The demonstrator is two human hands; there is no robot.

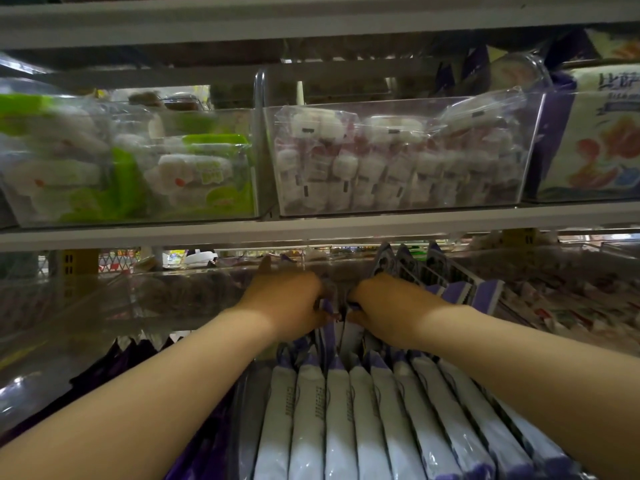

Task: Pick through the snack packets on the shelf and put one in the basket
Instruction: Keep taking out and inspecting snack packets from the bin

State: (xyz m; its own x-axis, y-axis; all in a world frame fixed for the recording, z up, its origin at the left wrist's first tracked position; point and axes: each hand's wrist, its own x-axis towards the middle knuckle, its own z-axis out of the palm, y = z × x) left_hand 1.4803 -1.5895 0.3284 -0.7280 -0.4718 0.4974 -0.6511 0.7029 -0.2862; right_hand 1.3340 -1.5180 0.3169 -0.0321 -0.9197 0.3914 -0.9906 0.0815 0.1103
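Observation:
A row of white-and-purple snack packets (363, 420) stands on edge on the lower shelf, running away from me. Both my hands reach into the far end of that row, side by side. My left hand (287, 303) has its fingers curled round the purple top of a packet (327, 308). My right hand (381, 306) grips the neighbouring packet tops just right of it. Further packets (450, 282) of the same kind stand upright behind my right hand. No basket is in view.
Clear plastic bins sit on the shelf above: one with green-and-white packets (131, 168), one with white-and-pink packets (398, 161), and a purple-and-white box (595, 140) at right. Dark purple packets (114, 362) lie left of the row; small red-and-white packets (571, 306) fill the right bin.

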